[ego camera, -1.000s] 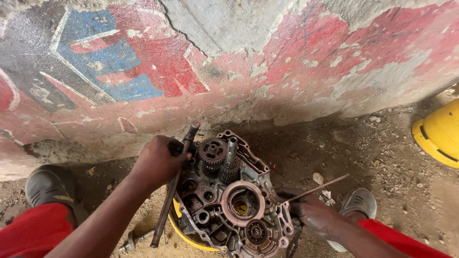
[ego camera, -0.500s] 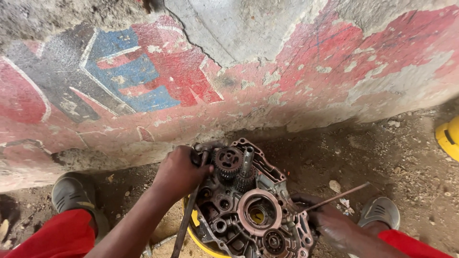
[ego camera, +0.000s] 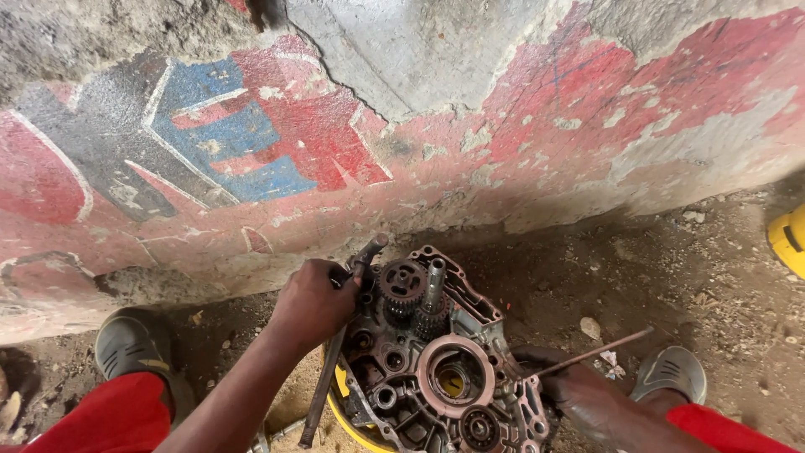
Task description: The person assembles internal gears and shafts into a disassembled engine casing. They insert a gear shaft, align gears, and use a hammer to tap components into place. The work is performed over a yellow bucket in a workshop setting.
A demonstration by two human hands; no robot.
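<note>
A greasy open engine case [ego camera: 436,369] with gears [ego camera: 402,281] and a shaft stands on a yellow container [ego camera: 345,413] on the dirt between my feet. My left hand [ego camera: 312,304] is closed on a long dark metal bar [ego camera: 335,352] pressed against the case's left rim near the gears. At the case's right side my right hand [ego camera: 579,387] grips a thin metal rod [ego camera: 599,352] that points up and to the right.
A cracked concrete wall [ego camera: 402,126] with peeling red, blue and grey paint rises just behind the case. My grey shoes [ego camera: 130,340] [ego camera: 671,369] rest on the dirt on either side. A yellow object [ego camera: 788,239] lies at the far right edge.
The view has shifted, so the case and hands sit slightly differently in frame. Both hands keep their grips and places on the case; no clear movement of the tools.
</note>
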